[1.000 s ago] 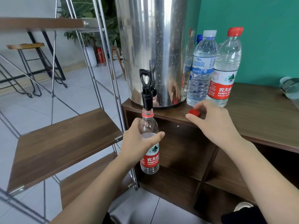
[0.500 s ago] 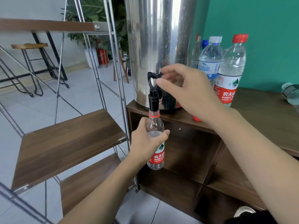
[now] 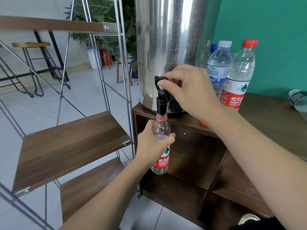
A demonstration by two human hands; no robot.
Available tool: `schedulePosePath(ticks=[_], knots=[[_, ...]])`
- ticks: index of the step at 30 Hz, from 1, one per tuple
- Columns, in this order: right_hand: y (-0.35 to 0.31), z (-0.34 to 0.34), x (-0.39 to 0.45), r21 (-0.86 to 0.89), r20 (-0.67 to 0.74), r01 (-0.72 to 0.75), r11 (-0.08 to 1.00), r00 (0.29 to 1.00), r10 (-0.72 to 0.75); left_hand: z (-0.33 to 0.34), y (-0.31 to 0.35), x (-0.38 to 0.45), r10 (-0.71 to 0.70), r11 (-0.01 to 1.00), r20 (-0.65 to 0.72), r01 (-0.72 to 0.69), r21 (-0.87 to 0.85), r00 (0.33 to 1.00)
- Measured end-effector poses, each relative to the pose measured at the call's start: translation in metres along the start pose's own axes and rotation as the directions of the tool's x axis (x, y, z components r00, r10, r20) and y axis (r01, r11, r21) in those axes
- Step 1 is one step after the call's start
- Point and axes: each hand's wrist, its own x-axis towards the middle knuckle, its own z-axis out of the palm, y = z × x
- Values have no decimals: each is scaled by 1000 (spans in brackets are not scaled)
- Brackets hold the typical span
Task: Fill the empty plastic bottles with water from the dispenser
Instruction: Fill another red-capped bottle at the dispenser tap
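Now the left hand (image 3: 152,146) grips the bottle (image 3: 161,146), its mouth just under the black spout (image 3: 161,105); the right hand (image 3: 187,87) pinches the tap lever (image 3: 159,80). Keep the mouth centred; flow seemingly hasn't begun.

Capped bottles (image 3: 239,75) crowd the dispenser's (image 3: 167,47) right; its left (over floor) lies open.

We note the dispenser (image 3: 166,47) is polished steel, mirror-glossy with streaked reflections. Its tap lever (image 3: 160,83) is glossy black plastic. The held bottle (image 3: 161,146) is clear, thin plastic with a slick red label. Cabinet top (image 3: 265,117) and side shelf (image 3: 66,146): dark wood-grain, matt. Shelf frame (image 3: 126,80): shiny chromed metal rod.
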Motion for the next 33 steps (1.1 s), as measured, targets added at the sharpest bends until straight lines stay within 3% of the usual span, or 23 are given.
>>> schedulePosePath(ticks=[6, 11, 17, 22, 26, 33], knots=[[7, 4, -10, -26, -59, 260, 965, 964, -261, 2, 0, 1, -8, 1000, -26, 8, -18, 1000], [11, 10, -26, -39, 64, 420, 907, 907, -417, 4, 0, 0, 11, 999, -42, -13, -29, 999], [23, 5, -45, 50, 13, 183, 982, 983, -183, 4, -4, 2, 40, 999, -61, -42, -31, 997], [58, 0, -72, 48, -84, 18, 999, 996, -14, 4, -2, 3, 32, 998, -80, -37, -51, 996], [89, -7, -93, -26, 16, -137, 990, 990, 138, 7, -1, 3, 17, 997, -86, -24, -79, 996], [105, -21, -100, -43, 116, -247, 968, 961, 250, 14, 0, 3, -4, 991, -124, -13, -137, 992]])
